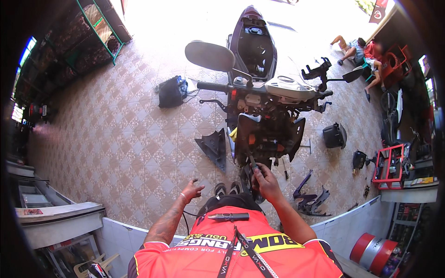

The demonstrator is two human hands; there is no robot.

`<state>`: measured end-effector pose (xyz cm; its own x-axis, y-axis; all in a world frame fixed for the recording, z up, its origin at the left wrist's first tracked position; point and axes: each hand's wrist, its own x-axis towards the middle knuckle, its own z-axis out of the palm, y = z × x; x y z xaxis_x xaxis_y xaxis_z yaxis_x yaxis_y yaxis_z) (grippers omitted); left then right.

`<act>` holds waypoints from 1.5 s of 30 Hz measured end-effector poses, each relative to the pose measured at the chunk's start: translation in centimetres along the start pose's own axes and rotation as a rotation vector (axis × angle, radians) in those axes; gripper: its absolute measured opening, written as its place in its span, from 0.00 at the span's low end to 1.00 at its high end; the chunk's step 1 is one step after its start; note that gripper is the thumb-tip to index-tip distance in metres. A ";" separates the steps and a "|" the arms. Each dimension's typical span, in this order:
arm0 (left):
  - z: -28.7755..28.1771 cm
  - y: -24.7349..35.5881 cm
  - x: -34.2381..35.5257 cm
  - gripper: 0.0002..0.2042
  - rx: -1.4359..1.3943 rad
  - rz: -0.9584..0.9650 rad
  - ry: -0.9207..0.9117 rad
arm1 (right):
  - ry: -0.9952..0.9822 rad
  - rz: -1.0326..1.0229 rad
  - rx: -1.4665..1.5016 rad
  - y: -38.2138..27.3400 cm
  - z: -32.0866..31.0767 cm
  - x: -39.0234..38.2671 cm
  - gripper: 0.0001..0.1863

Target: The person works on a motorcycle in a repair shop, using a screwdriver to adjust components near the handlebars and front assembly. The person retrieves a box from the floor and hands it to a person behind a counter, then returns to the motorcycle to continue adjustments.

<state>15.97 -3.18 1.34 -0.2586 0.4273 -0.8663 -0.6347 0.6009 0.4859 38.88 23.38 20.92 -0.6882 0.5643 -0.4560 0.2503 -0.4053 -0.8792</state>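
Observation:
A partly stripped scooter (266, 132) stands upright before me, with bare handlebar (212, 86), mirror (208, 56) and exposed inner front parts. My right hand (265, 181) is closed on a screwdriver (253, 161), held upward against the scooter's lower front; where its tip sits is hard to make out. My left hand (192, 190) is off to the lower left in the air, fingers apart, holding nothing. A dark triangular panel (213, 148) lies on the floor left of the scooter. A black pen-like tool (228, 217) rests across my red shirt.
Two seated people (353, 50) are at the back right. On the tiled floor (92, 148) lie a black bag (172, 91), a black housing (333, 135) and purple-black panels (309, 199). A red-framed cart (388, 167) stands right; green-framed racks (106, 32) back left; low counters (60, 213) behind me.

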 end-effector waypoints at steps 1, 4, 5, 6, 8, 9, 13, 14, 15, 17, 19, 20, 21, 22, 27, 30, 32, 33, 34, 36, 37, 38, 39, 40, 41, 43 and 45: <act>-0.1 0.2 -0.1 0.40 -0.019 0.009 0.020 | 0.006 -0.034 0.020 -0.3 0.2 0.4 0.20; -0.1 1.1 -0.9 0.40 -0.052 0.035 0.051 | 0.037 -0.079 0.066 -1.2 0.4 2.1 0.18; -0.1 1.4 -1.2 0.40 -0.087 0.027 0.047 | 0.049 -0.089 0.075 -1.6 0.2 2.8 0.17; 0.3 1.7 -1.5 0.40 -0.105 0.045 0.038 | 0.042 -0.106 0.065 -2.0 -0.1 3.6 0.17; 0.8 2.4 -2.3 0.40 -0.094 0.040 0.070 | 0.031 -0.115 0.065 -2.4 -0.5 4.9 0.17; 1.1 2.8 -2.7 0.40 -0.094 0.057 0.076 | 0.020 -0.123 0.064 -2.6 -0.9 5.4 0.17; 2.2 5.3 -3.6 0.40 -0.003 0.113 0.154 | -0.009 -0.119 0.114 -2.9 -1.9 7.0 0.18; 2.2 5.8 -3.8 0.41 0.041 0.129 0.184 | -0.003 -0.112 0.119 -2.9 -2.1 7.2 0.18; 2.3 6.2 -4.0 0.41 0.024 0.132 0.173 | 0.008 -0.132 0.109 -2.8 -2.3 7.3 0.19; 2.5 6.9 -4.0 0.42 0.018 0.140 0.161 | 0.060 -0.133 0.057 -2.7 -2.5 7.2 0.20; 2.6 7.8 -3.5 0.42 0.011 0.134 0.138 | 0.060 -0.169 0.043 -2.5 -2.6 6.9 0.20; 2.6 8.1 -3.2 0.43 0.010 0.129 0.125 | 0.066 -0.165 0.039 -2.4 -2.6 6.7 0.20; 2.6 8.5 -2.9 0.43 0.031 0.127 0.118 | 0.067 -0.159 0.061 -2.3 -2.4 6.4 0.20; 2.6 8.9 -2.4 0.44 0.053 0.126 0.110 | 0.067 -0.146 0.091 -2.2 -2.2 6.1 0.20; 1.8 11.7 0.0 0.45 0.146 0.123 0.041 | 0.141 -0.121 0.183 -1.9 -0.2 5.8 0.20; 0.8 13.5 1.5 0.45 0.193 0.121 0.005 | 0.178 -0.127 0.205 -2.1 1.0 6.1 0.21; -0.1 14.5 2.6 0.46 0.229 0.113 -0.029 | 0.209 -0.129 0.244 -2.1 1.7 6.2 0.21; -0.7 15.0 3.0 0.46 0.254 0.104 -0.036 | 0.244 -0.124 0.244 -2.1 2.1 6.2 0.21; -1.4 15.5 3.5 0.46 0.297 0.094 -0.027 | 0.277 -0.120 0.244 -2.2 2.6 6.3 0.20; -3.2 15.8 4.3 0.47 0.288 0.090 -0.068 | 0.330 -0.110 0.236 -2.1 3.6 6.0 0.20; -4.2 15.9 4.7 0.47 0.303 0.083 -0.067 | 0.352 -0.113 0.231 -2.1 3.9 5.9 0.20; -5.0 15.7 5.0 0.47 0.289 0.079 -0.080 | 0.366 -0.109 0.228 -2.2 4.2 5.7 0.21; -6.0 15.8 5.3 0.46 0.291 0.073 -0.079 | 0.384 -0.107 0.185 -2.3 4.3 5.5 0.21; -7.0 15.9 5.5 0.45 0.295 0.070 -0.076 | 0.395 -0.101 0.146 -2.4 4.4 5.3 0.21; -7.7 15.9 5.8 0.45 0.294 0.058 -0.054 | 0.402 -0.099 0.102 -2.6 4.3 5.2 0.22; -9.1 16.0 6.0 0.46 0.258 0.055 -0.087 | 0.422 -0.116 0.052 -2.8 4.3 5.0 0.21; -10.0 16.1 6.0 0.46 0.255 0.047 -0.088 | 0.440 -0.131 0.016 -2.9 4.3 5.0 0.21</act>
<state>-3.08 2.32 2.86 -0.2123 0.5089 -0.8343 -0.4169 0.7249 0.5483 31.76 24.29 21.73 -0.3580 0.8617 -0.3597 0.1677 -0.3196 -0.9326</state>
